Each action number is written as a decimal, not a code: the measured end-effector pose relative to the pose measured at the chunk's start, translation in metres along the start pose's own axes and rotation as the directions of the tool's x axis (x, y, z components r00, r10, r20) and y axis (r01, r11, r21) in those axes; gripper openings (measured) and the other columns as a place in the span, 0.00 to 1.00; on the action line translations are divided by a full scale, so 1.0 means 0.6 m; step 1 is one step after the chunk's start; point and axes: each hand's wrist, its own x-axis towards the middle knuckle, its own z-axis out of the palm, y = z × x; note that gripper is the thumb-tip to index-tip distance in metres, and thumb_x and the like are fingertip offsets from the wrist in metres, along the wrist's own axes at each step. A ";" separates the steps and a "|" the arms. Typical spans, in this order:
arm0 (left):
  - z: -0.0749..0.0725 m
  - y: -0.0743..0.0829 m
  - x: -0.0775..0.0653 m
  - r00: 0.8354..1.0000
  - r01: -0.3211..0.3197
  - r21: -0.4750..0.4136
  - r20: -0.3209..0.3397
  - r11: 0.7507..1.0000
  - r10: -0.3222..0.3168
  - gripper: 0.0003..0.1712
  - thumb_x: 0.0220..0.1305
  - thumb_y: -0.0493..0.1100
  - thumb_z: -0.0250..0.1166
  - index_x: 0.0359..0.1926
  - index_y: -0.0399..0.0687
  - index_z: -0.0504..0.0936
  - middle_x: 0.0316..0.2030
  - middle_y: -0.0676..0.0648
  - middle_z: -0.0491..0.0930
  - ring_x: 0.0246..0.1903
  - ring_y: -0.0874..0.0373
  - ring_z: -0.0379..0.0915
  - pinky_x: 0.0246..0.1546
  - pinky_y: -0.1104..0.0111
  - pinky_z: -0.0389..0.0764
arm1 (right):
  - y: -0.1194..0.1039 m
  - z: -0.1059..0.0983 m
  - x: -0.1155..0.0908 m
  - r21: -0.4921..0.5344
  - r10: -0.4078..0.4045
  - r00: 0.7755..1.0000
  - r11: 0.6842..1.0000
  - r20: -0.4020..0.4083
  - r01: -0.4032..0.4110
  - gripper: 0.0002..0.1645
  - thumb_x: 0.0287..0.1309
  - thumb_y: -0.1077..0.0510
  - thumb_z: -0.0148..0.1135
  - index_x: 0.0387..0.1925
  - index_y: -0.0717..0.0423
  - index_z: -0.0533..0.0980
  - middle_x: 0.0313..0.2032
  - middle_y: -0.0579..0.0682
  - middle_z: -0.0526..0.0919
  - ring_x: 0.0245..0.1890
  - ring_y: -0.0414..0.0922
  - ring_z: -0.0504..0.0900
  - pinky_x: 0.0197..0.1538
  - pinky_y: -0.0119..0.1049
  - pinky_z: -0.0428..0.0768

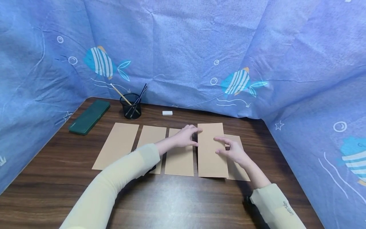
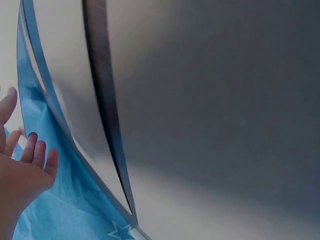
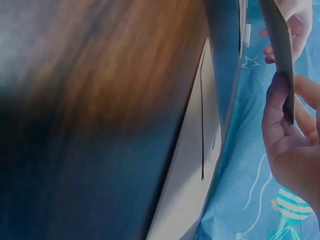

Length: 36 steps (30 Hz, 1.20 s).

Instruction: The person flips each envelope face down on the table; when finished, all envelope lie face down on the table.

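Up comes the action at the right of the row: the right hand (image 1: pixel 237 152) is clamped on the raised brown sheet (image 1: pixel 211 151), with digits on both faces at its right side. Across at the left edge, here's the left hand (image 1: pixel 183 136), thumb and fingers apart, right at the paper; whether it truly touches, I cannot tell. That raised sheet sits above the dark wooden table (image 1: pixel 171 203), second from the right, covering part of the rightmost sheet (image 1: pixel 238 168) in the head view. Just to its left lies the middle sheet (image 1: pixel 180 160), under the left hand, then two more brown sheets (image 1: pixel 115 146) further left. At the far side, a white block (image 1: pixel 167 113), a black mesh cup (image 1: pixel 132 111) holding thin sticks, and, far left, a green case (image 1: pixel 90 117)!
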 end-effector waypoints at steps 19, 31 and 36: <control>0.025 -0.003 0.003 0.987 0.105 0.192 0.096 0.976 -0.125 0.49 0.43 0.64 0.73 0.65 0.50 0.69 0.61 0.45 0.67 0.60 0.50 0.56 0.57 0.56 0.59 | 0.007 0.013 0.022 -0.344 -0.044 0.977 0.932 0.207 0.115 0.44 0.44 0.55 0.75 0.62 0.63 0.66 0.62 0.62 0.69 0.64 0.59 0.64 0.63 0.56 0.63; 0.035 -0.005 -0.002 0.984 0.098 0.232 0.126 0.968 -0.130 0.47 0.42 0.67 0.71 0.63 0.54 0.72 0.61 0.47 0.64 0.58 0.52 0.56 0.56 0.58 0.58 | 0.005 0.013 0.021 -0.477 0.054 0.975 0.877 0.214 0.056 0.44 0.41 0.48 0.76 0.61 0.56 0.68 0.35 0.54 0.73 0.36 0.48 0.69 0.40 0.42 0.69; 0.032 -0.004 -0.005 0.983 0.087 0.238 0.140 0.967 -0.123 0.46 0.44 0.68 0.70 0.63 0.54 0.71 0.60 0.48 0.64 0.58 0.52 0.56 0.55 0.58 0.59 | -0.001 0.011 0.016 -0.489 0.077 0.977 0.872 0.197 0.029 0.42 0.41 0.49 0.76 0.59 0.55 0.69 0.32 0.54 0.68 0.33 0.46 0.64 0.36 0.38 0.65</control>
